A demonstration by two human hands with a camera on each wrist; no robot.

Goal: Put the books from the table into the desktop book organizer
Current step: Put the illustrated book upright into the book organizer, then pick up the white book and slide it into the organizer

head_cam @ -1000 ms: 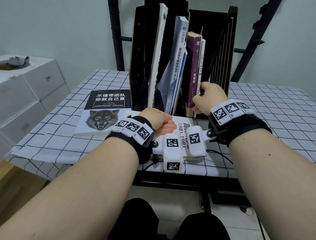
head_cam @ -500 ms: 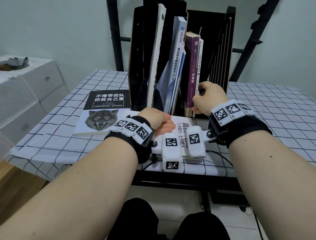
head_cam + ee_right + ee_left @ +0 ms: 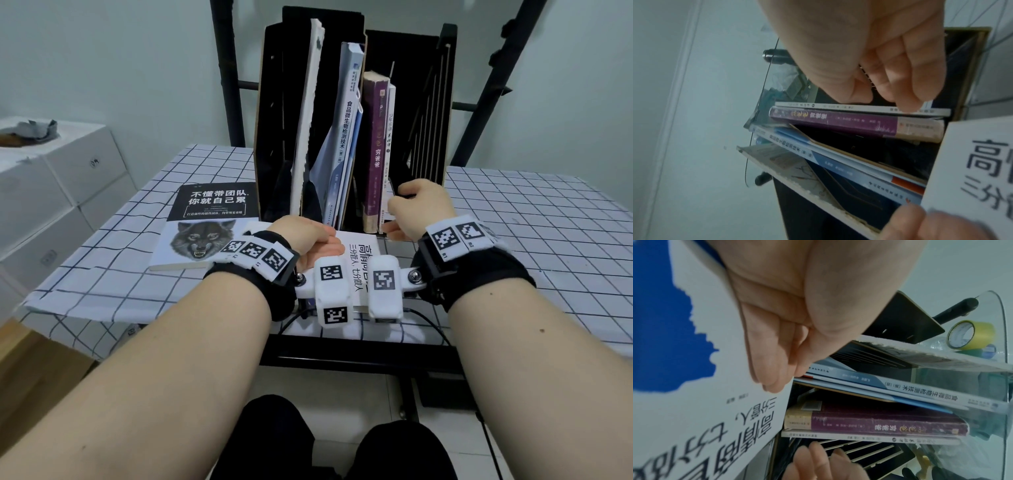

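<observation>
A black desktop organizer [image 3: 274,102] stands at the back of the table with several books upright in it. My right hand [image 3: 421,209] is at its right slot, fingers loosely curled, fingertips [image 3: 908,105] touching the spine of a thin white book [image 3: 389,137] that stands beside a purple book [image 3: 375,144]. My left hand [image 3: 308,236] rests with straight fingers [image 3: 768,382] on a white book with a blue shape [image 3: 359,253] lying flat in front of the organizer. A black-and-white book with a wolf cover [image 3: 205,222] lies flat to the left.
The table wears a checked cloth [image 3: 531,222], and its right half is bare. White boxes [image 3: 51,192] stand to the left of the table. Black frame posts rise behind the organizer. A roll of yellow tape [image 3: 970,335] lies behind the organizer.
My right hand has drawn back slightly toward me from the thin white book, its grip loosened. The left hand stays on the flat white book.
</observation>
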